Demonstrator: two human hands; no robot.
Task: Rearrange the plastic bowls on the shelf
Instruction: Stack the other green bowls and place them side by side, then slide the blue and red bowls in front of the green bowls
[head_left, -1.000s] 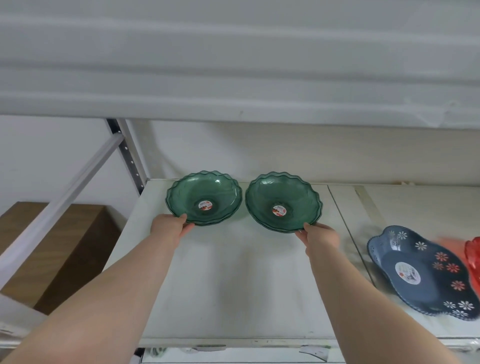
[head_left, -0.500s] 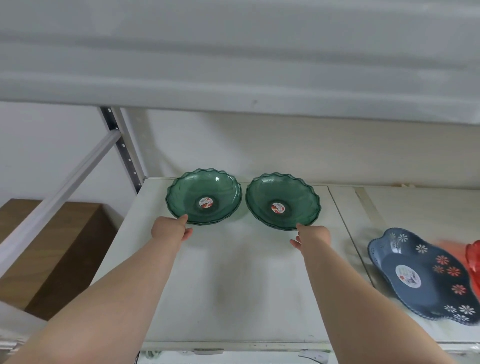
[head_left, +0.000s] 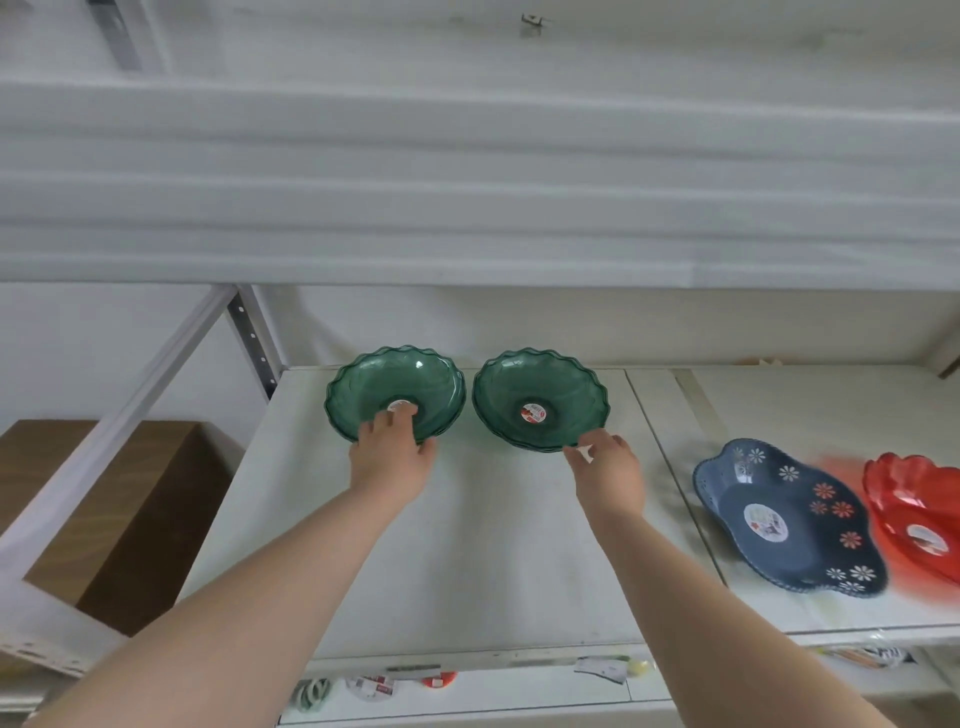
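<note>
Two translucent green scalloped bowls stand side by side at the back of the white shelf (head_left: 493, 545). The left green bowl (head_left: 371, 382) has my left hand (head_left: 392, 457) on its front rim, fingers reaching inside toward the centre sticker and thumb under the edge. The right green bowl (head_left: 540, 382) looks like a stack of two or three. My right hand (head_left: 608, 470) is at its front right rim with fingers spread, fingertips just touching or a hair off the edge.
A dark blue flowered bowl (head_left: 779, 514) and a red bowl (head_left: 919, 509) lie on the shelf to the right. The upper shelf (head_left: 467, 208) hangs low overhead. A metal upright (head_left: 249, 338) and a brown box (head_left: 93, 509) are at the left.
My left hand has moved right along the left bowl's front rim and its fingers now reach over into the bowl. My right hand stays by the right bowl's rim. The bowls have not shifted.
</note>
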